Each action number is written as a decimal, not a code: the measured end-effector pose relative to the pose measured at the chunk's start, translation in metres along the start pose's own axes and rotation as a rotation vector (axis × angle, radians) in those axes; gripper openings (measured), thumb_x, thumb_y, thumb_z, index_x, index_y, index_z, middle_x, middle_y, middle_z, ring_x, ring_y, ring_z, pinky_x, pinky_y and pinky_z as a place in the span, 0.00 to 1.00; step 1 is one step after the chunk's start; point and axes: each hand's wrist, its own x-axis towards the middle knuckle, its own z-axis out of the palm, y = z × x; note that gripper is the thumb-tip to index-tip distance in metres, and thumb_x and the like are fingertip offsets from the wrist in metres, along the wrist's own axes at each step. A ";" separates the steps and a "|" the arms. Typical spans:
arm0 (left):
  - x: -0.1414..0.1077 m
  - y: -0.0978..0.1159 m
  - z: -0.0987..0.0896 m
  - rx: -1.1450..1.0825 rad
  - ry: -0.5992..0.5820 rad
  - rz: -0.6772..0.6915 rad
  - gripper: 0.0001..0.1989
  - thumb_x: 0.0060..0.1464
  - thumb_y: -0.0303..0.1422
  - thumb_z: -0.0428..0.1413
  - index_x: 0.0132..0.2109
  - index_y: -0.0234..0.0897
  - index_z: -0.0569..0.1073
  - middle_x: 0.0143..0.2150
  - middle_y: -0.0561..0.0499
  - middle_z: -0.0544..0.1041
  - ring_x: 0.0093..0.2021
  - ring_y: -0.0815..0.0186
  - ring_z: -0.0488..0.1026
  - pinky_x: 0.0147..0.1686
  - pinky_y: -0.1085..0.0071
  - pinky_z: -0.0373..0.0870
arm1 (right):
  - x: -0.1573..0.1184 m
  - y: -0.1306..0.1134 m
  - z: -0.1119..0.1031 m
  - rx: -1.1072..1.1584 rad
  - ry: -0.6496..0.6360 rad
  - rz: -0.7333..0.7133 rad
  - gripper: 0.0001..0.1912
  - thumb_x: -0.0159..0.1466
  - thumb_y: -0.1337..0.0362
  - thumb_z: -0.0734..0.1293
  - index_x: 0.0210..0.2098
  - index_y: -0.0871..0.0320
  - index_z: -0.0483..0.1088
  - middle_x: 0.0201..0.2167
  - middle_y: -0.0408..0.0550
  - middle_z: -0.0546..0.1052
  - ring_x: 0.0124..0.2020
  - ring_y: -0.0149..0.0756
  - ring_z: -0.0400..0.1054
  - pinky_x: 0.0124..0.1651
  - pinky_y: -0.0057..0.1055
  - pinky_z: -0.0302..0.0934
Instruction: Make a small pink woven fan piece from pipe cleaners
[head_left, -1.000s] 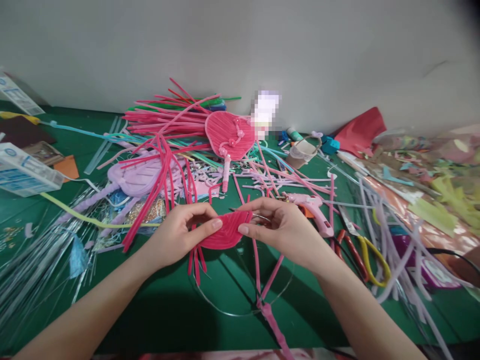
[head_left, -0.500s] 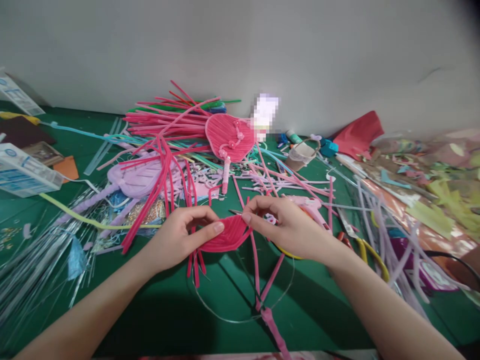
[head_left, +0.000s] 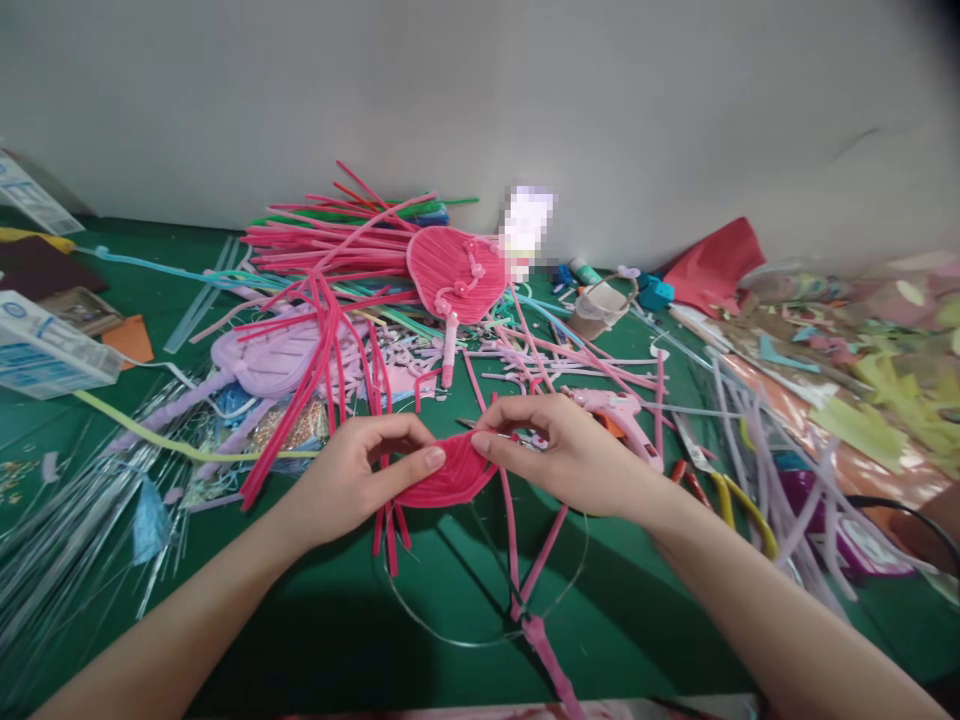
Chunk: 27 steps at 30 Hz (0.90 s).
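Note:
A deep pink piece of side-by-side pipe cleaners [head_left: 442,480] is held up between both hands. My left hand [head_left: 367,470] pinches its left part, thumb on top. At its upper right edge, my right hand [head_left: 544,445] pinches it between thumb and fingertips. Below hangs or lies a wire hoop [head_left: 450,641] joined to a pink wrapped stem [head_left: 550,665] with two pink strips rising from it. Beyond the hands, a finished-looking pink fan shape [head_left: 457,275] with beads and a handle leans on the pipe cleaners.
A lilac fan shape [head_left: 274,355] and silver strands [head_left: 82,530] lie left. A pink glue gun [head_left: 622,415], scissors [head_left: 694,450] and yellow-handled tool [head_left: 750,510] are right. A paper basket [head_left: 598,312] stands behind; part of another person's hand [head_left: 930,540] shows at the right edge.
My right hand has shifted slightly left along the pink piece, and its fingertips cover a bit more of the upper edge. My left hand keeps nearly the same hold.

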 end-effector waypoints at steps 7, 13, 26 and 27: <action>0.000 0.000 0.000 0.008 -0.011 -0.001 0.10 0.58 0.38 0.61 0.32 0.36 0.76 0.28 0.56 0.73 0.29 0.69 0.68 0.29 0.75 0.64 | 0.001 -0.002 0.002 0.006 0.013 0.046 0.10 0.66 0.61 0.65 0.30 0.58 0.73 0.26 0.41 0.76 0.30 0.29 0.68 0.35 0.27 0.59; 0.001 0.002 0.000 0.003 -0.010 -0.001 0.11 0.57 0.39 0.61 0.32 0.36 0.76 0.27 0.55 0.72 0.28 0.68 0.67 0.29 0.75 0.64 | 0.007 -0.001 0.002 0.068 -0.020 0.040 0.11 0.66 0.60 0.65 0.30 0.58 0.73 0.28 0.42 0.76 0.31 0.30 0.68 0.34 0.27 0.60; 0.002 -0.004 0.000 0.010 -0.035 -0.021 0.11 0.58 0.40 0.61 0.33 0.36 0.77 0.28 0.54 0.74 0.30 0.67 0.69 0.31 0.74 0.66 | 0.008 -0.005 0.002 0.064 -0.076 0.083 0.07 0.63 0.63 0.66 0.29 0.58 0.73 0.28 0.43 0.77 0.30 0.31 0.69 0.34 0.27 0.61; 0.002 -0.003 -0.001 0.013 -0.035 -0.017 0.11 0.57 0.40 0.61 0.33 0.37 0.77 0.28 0.54 0.74 0.30 0.67 0.69 0.30 0.74 0.65 | 0.009 -0.006 0.002 0.071 -0.098 0.087 0.08 0.63 0.62 0.66 0.30 0.58 0.73 0.28 0.43 0.78 0.30 0.31 0.69 0.34 0.27 0.61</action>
